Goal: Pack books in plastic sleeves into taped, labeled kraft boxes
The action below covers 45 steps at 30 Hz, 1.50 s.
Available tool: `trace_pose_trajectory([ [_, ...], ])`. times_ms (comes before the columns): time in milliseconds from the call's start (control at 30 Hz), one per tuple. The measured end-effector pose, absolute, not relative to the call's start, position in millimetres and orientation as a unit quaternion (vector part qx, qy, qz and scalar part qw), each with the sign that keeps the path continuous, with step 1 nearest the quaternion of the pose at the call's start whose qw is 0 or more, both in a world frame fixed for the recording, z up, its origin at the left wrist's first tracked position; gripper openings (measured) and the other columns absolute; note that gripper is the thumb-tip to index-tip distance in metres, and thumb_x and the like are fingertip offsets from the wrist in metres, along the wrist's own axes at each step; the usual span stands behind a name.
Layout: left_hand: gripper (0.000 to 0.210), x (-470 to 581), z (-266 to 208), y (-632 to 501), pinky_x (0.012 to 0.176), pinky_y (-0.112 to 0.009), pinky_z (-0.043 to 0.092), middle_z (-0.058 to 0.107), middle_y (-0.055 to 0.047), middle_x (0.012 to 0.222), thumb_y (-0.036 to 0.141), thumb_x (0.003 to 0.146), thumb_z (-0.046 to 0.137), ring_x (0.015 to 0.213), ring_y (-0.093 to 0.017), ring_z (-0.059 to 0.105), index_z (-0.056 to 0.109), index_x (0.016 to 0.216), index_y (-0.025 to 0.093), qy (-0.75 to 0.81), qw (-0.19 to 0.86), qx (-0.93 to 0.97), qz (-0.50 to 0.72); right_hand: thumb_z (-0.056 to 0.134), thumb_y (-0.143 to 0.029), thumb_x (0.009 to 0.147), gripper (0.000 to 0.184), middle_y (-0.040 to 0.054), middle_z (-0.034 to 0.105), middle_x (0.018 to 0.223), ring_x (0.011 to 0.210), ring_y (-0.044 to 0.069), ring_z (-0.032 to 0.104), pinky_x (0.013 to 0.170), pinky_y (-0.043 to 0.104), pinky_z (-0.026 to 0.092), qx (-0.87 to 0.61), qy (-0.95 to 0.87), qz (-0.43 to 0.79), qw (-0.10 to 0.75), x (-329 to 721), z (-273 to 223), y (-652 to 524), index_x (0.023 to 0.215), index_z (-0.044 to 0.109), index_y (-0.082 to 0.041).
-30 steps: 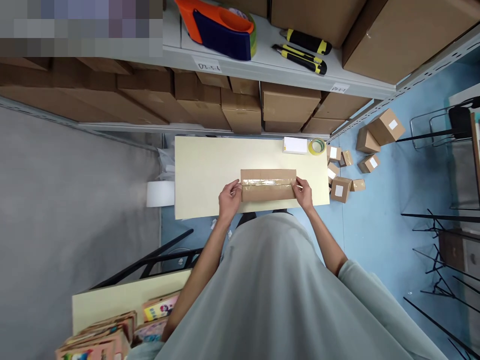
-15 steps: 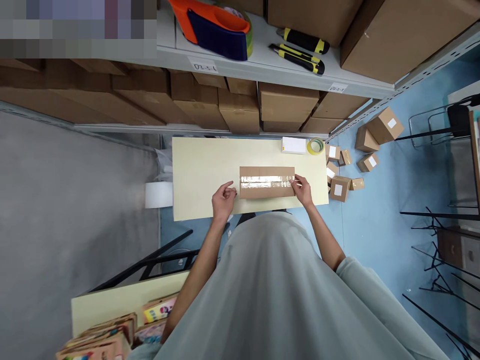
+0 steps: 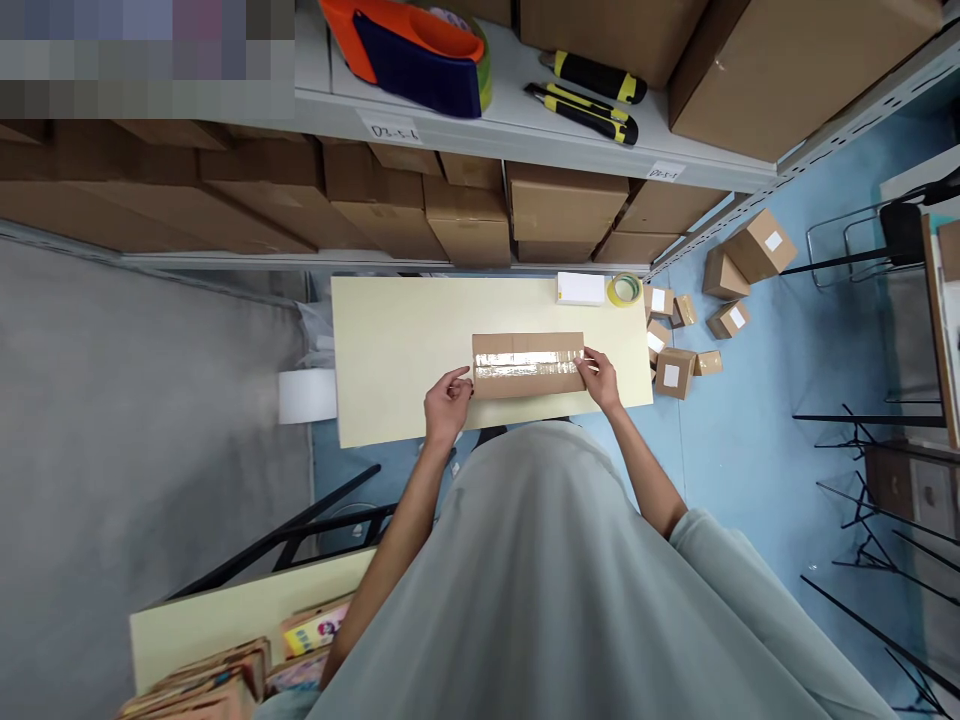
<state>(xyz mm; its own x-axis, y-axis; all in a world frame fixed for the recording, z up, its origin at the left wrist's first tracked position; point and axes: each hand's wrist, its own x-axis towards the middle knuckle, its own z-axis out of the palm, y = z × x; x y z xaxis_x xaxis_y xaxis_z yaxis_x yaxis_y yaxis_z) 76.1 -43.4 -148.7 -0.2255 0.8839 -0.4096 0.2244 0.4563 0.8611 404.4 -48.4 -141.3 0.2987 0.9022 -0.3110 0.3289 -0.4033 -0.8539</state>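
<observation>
A flat brown cardboard box (image 3: 529, 385) with shiny clear tape along its top lies on the cream table (image 3: 397, 350). My right hand (image 3: 599, 382) grips the right end of the box, its fingertips over the end of the tape. My left hand (image 3: 446, 405) is at the left end, index finger stretched out and the other fingers loosely curled. Its fingertips reach the left edge of the box; whether they press on it I cannot tell.
A white box (image 3: 580, 289) and a tape roll (image 3: 625, 290) sit at the table's back right. Above, a shelf (image 3: 450, 135) holds an orange-blue tape dispenser (image 3: 409, 60), cutters (image 3: 589, 105) and cartons. Small boxes (image 3: 675, 373) lie on the floor at right; books (image 3: 217, 680) stand lower left.
The gap between my left fingertips and the left edge of the cardboard box has closed. My right hand stays on the right end. The whole view has shifted slightly.
</observation>
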Motion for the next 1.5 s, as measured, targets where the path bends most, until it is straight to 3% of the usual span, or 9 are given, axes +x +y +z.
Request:
trace_pose_trajectory([
  [167,0.042,73.0,-157.7,-46.8,0.078,-0.03,0.057,0.07,0.0,0.075,0.035,0.077,0.061,0.072,-0.017,0.066,0.08,0.11,0.017,0.703,0.484,0.408,0.325,0.07,-0.07,0.092,0.067,0.0181,0.073,0.142,0.123,0.031,0.073,0.105,0.049,0.064,-0.72,-0.411,0.431,0.355,410.4,-141.0,-57.4,0.135,0.075,-0.019],
  [267,0.044,68.0,-167.2,-50.9,0.081,-0.031,0.059,0.072,-0.001,0.078,0.036,0.08,0.058,0.074,-0.018,0.068,0.079,0.114,0.018,0.7,0.487,0.422,0.308,0.057,-0.072,0.099,0.067,0.0179,0.075,0.139,0.124,0.03,0.073,0.107,0.049,0.063,-0.721,-0.384,0.45,0.36,418.1,-147.8,-72.0,0.137,0.073,-0.019],
  [333,0.045,65.2,-173.8,-54.6,0.088,-0.034,0.061,0.076,-0.003,0.085,0.035,0.082,0.057,0.081,-0.02,0.072,0.078,0.118,0.018,0.697,0.49,0.435,0.29,0.052,-0.07,0.1,0.066,0.0178,0.078,0.134,0.12,0.03,0.075,0.105,0.05,0.063,-0.721,-0.375,0.468,0.346,421.7,-155.3,-84.0,0.135,0.074,-0.019],
  [467,0.044,65.2,-183.2,-63.5,0.107,-0.044,0.06,0.082,-0.011,0.115,0.031,0.08,0.061,0.109,-0.027,0.077,0.075,0.121,0.02,0.672,0.521,0.457,0.26,0.066,-0.056,0.09,0.054,0.0146,0.079,0.135,0.122,0.032,0.075,0.104,0.051,0.063,-0.693,-0.406,0.509,0.311,417.7,-168.0,-104.7,0.13,0.077,-0.021],
  [567,0.045,68.3,-183.4,-67.4,0.111,-0.048,0.06,0.079,-0.013,0.126,0.033,0.081,0.066,0.12,-0.03,0.075,0.073,0.123,0.021,0.657,0.536,0.459,0.265,0.072,-0.053,0.086,0.054,0.0123,0.078,0.134,0.126,0.032,0.073,0.102,0.05,0.065,-0.688,-0.416,0.51,0.307,409.6,-167.4,-110.5,0.129,0.078,-0.022],
  [833,0.044,67.9,-162.6,-41.9,0.101,-0.043,0.064,0.065,-0.01,0.115,0.044,0.091,0.068,0.105,-0.024,0.073,0.074,0.126,0.019,0.667,0.457,0.492,0.322,0.07,-0.064,0.095,0.053,0.0075,0.074,0.105,0.103,0.024,0.074,0.095,0.04,0.065,-0.696,-0.485,0.416,0.329,412.7,-136.5,-76.9,0.125,0.083,-0.022],
  [1000,0.035,71.6,-167.3,-33.7,0.102,-0.045,0.062,0.063,-0.008,0.103,0.039,0.091,0.066,0.096,-0.025,0.07,0.077,0.118,0.019,0.695,0.438,0.492,0.289,0.062,-0.061,0.101,0.047,0.0063,0.07,0.092,0.09,0.024,0.072,0.089,0.039,0.063,-0.697,-0.527,0.395,0.283,413.9,-139.0,-56.0,0.112,0.087,-0.023],
  [1267,0.037,78.8,-182.5,-40.5,0.103,-0.046,0.061,0.069,-0.012,0.112,0.039,0.089,0.069,0.101,-0.027,0.071,0.076,0.119,0.018,0.712,0.447,0.448,0.303,0.064,-0.055,0.097,0.04,0.0091,0.075,0.103,0.088,0.023,0.073,0.089,0.039,0.062,-0.741,-0.485,0.379,0.268,403.1,-157.6,-51.2,0.111,0.08,-0.021],
  [1500,0.056,75.8,-188.2,-46.3,0.103,-0.045,0.061,0.08,-0.014,0.116,0.069,0.1,0.053,0.108,-0.027,0.075,0.074,0.111,0.018,0.694,0.557,0.321,0.324,0.073,-0.069,0.086,0.061,0.0128,0.078,0.119,0.093,0.024,0.074,0.087,0.039,0.063,-0.726,-0.37,0.494,0.303,404.3,-170.1,-52.8,0.121,0.076,-0.019],
])
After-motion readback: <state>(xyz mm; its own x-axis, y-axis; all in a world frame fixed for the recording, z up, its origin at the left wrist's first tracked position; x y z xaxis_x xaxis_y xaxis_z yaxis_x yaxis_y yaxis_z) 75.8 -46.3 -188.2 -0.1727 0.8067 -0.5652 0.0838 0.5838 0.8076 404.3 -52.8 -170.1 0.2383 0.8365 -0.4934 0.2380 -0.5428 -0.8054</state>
